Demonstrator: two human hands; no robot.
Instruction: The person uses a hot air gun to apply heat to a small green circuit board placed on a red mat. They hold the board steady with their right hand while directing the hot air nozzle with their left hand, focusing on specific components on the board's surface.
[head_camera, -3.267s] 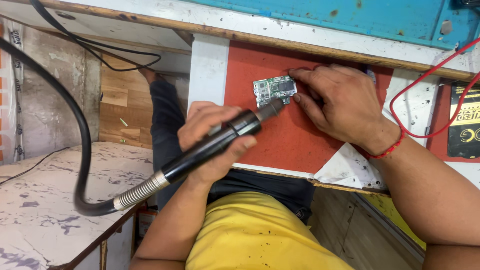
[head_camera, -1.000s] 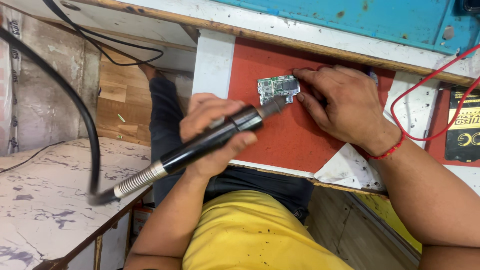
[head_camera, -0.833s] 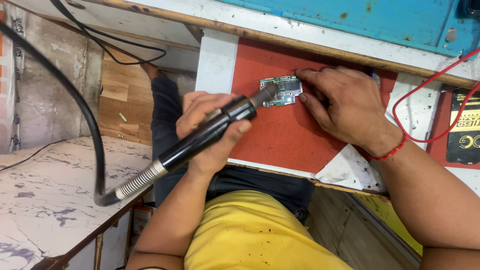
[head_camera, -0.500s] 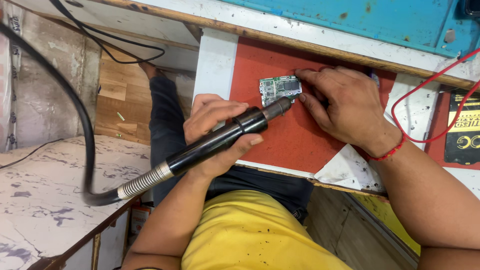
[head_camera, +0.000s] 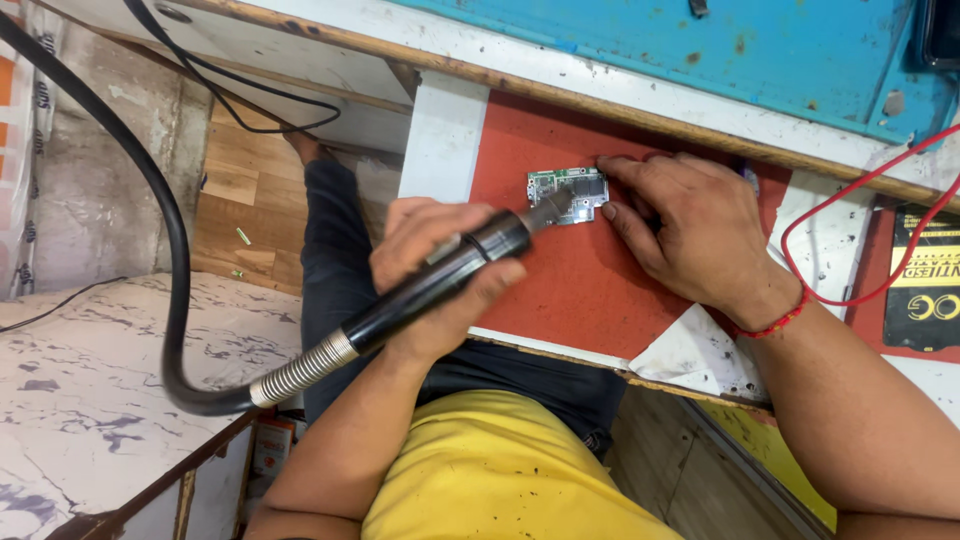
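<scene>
Near the frame's centre I see my left hand (head_camera: 440, 270) wrapped around the black rotary handpiece (head_camera: 430, 285), tip angled up-right onto the small circuit board (head_camera: 568, 190). Beyond it, my right hand (head_camera: 690, 235) lies palm-down, fingertips pinning the board to the red mat (head_camera: 570, 280).

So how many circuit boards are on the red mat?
1: a small green circuit board near the top of the red mat, pinned by the right hand; its edge may hide more.

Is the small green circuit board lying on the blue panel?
No, the small green circuit board lies on the red mat, pinned by the right hand.
</scene>
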